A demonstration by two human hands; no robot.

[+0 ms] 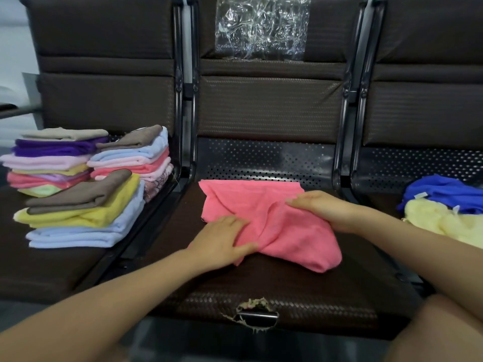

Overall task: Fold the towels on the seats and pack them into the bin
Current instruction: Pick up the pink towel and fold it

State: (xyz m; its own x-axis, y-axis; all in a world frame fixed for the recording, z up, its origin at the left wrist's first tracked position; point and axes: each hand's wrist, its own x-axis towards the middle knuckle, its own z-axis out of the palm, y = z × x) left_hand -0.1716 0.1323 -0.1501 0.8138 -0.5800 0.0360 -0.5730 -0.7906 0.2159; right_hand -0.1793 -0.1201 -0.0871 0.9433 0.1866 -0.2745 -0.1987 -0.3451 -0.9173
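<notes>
Closest to me the middle seat (261,283) has a torn front edge (257,313). On its cushion there's a rumpled pink towel (282,231). The left hand (222,240) lies flat on the towel's near-left edge, fingers (235,223) straight and pressing, not gripping. The right hand (326,210) rests on the right side, fingers pointing left; whether they pinch the cloth, I can't tell. Left seat has three folded stacks (86,184). Right seat has loose yellow towels (444,223) and a blue towel (441,193). Crinkled clear plastic (261,28) sits on the middle backrest.

pink towel (271,223) | crumpled, unfolded | middle seat (287,288) | 3 folded stacks (86,186) left
</notes>
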